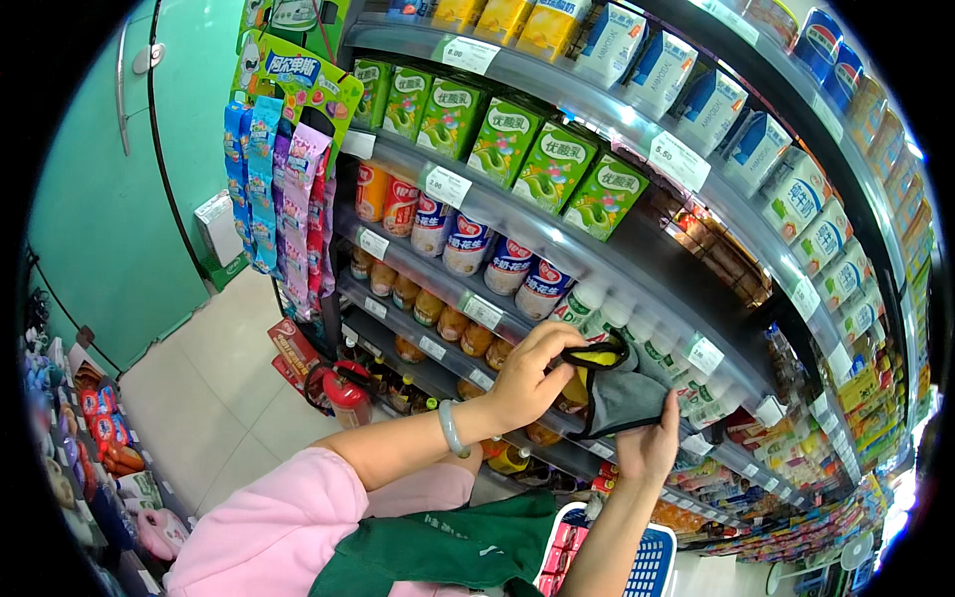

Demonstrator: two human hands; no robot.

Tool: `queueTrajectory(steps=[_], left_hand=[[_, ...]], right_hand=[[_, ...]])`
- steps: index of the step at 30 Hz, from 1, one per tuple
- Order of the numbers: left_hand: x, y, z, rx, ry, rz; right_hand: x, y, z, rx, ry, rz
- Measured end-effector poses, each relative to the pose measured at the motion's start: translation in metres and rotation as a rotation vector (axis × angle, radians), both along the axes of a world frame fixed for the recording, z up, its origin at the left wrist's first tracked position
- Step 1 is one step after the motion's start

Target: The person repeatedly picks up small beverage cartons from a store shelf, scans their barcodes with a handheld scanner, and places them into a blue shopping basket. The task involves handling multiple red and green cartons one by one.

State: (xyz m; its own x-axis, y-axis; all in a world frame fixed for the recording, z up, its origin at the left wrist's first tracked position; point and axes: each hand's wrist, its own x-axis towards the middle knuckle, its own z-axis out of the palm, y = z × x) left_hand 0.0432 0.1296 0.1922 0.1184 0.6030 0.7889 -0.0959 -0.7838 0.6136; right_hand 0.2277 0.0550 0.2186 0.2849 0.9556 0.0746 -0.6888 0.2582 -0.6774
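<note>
A grey cloth item with black edging and a yellow inside [630, 399] is between my hands, in front of the drink shelves; its exact kind cannot be told. My left hand [533, 377], with a pale bangle at the wrist, pinches its black edge near the opening. From below, my right hand [649, 444] holds the grey part, thumb against its side and the other fingers mostly hidden behind it. White bottles with green labels [582, 302] stand on the shelf just behind the cloth.
Curved shelves [552, 231] carry green drink cartons [503, 142], cans [466, 246] and milk cartons. A red fire extinguisher [348, 395] stands on the floor at the shelf end, below hanging candy packets [298, 209]. A blue-and-white basket [656, 560] with red packs is beside me.
</note>
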Motion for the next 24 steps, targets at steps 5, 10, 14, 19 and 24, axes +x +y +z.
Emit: queueTrajectory(steps=[5, 10, 14, 19, 24], left_hand=[[-0.003, 0.010, -0.008, -0.301, 0.213, -0.153], [-0.019, 0.034, 0.030, -0.159, 0.166, -0.017], [-0.016, 0.078, 0.062, 0.155, 0.077, 0.300], [-0.004, 0.096, 0.088, 0.032, 0.083, 0.330], [0.001, 0.101, 0.091, 0.034, 0.079, 0.375]], right_hand=[[0.008, 0.008, 0.027, 0.067, -0.009, -0.053], [0.007, 0.042, 0.058, 0.104, -0.104, -0.153], [-0.024, 0.091, 0.095, 0.155, -0.199, -0.140], [-0.044, 0.147, 0.113, 0.104, -0.467, -0.193], [-0.067, 0.167, 0.124, 0.074, -0.844, -0.223]])
